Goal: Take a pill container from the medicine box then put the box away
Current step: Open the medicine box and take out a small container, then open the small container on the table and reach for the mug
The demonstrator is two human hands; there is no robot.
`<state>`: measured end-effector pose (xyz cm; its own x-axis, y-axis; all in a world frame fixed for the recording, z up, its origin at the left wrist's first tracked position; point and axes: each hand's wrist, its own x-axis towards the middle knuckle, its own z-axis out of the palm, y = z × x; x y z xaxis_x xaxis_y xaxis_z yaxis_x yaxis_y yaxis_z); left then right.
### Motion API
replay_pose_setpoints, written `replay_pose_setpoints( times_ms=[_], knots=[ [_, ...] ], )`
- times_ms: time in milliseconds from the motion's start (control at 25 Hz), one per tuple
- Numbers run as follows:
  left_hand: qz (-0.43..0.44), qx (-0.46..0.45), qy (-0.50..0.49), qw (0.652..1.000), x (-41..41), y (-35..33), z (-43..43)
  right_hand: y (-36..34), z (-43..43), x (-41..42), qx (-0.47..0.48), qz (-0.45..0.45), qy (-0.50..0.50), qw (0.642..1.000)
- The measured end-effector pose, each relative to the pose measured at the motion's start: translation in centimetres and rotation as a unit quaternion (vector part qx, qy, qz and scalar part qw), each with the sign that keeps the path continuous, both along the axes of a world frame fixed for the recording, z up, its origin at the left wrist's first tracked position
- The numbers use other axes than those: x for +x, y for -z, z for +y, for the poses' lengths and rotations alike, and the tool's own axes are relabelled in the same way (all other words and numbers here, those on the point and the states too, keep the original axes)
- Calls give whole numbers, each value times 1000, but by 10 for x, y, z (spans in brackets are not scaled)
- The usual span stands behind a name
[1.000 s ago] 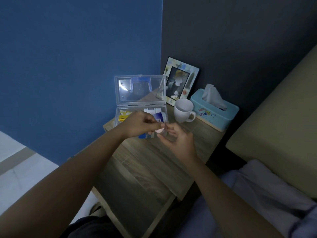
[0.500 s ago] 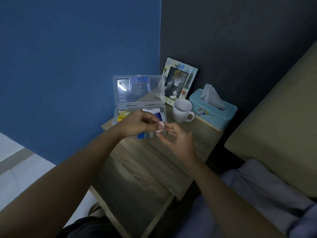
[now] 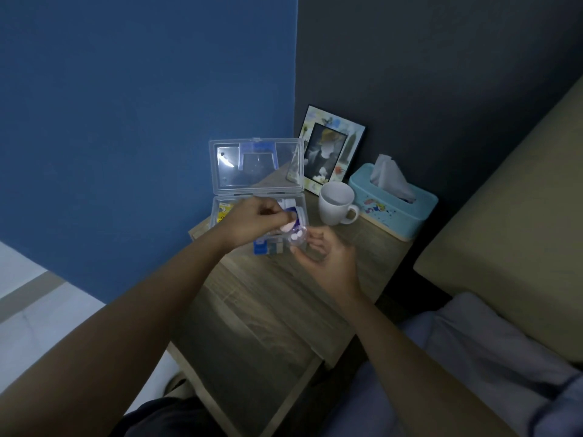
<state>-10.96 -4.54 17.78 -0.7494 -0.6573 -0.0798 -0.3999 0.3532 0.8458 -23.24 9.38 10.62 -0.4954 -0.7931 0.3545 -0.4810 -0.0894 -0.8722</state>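
Observation:
A clear plastic medicine box (image 3: 220, 209) stands on the wooden bedside table (image 3: 258, 310) with its lid (image 3: 255, 165) upright and open; yellow, white and blue packets show inside. Just in front of the box, my right hand (image 3: 325, 260) holds a small clear pill container (image 3: 298, 239) with white pills visible in it. My left hand (image 3: 255, 222) pinches a small pale pink cap (image 3: 287, 227), lifted off just left of the container's mouth. My left hand hides part of the box's contents.
A white mug (image 3: 336, 206) stands right of the box. Behind it lean a picture frame (image 3: 329, 149) and a light blue tissue box (image 3: 394, 203). A bed with a beige headboard (image 3: 504, 241) lies to the right; blue and dark walls stand behind the table.
The pink cap has come off the container: my left hand has drawn it slightly left and the white pills now show inside. Both hands stay in front of the box.

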Motion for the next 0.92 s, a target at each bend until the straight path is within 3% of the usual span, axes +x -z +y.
replay_pose_setpoints(
  times_ms=[160, 320, 480, 680, 800, 920],
  knots=[
    [128, 227, -34, 965, 9, 22, 10, 15, 14, -2, 42, -159, -24, 986],
    [134, 295, -60, 944, 19, 71, 35, 40, 35, -2, 73, -224, 0, 972],
    [83, 229, -66, 968, 24, 113, 57, 65, 48, -7, 114, -216, 0, 970],
    [28, 126, -89, 988, 10, 134, 65, 87, 53, -18, 206, -36, 10, 978],
    [-18, 48, -61, 997, -2, 143, 63, 95, 51, -23, 230, -32, 5, 973],
    [-39, 31, -46, 998, -11, 149, 62, 99, 49, -25, 232, -18, 2, 973]
  ],
)
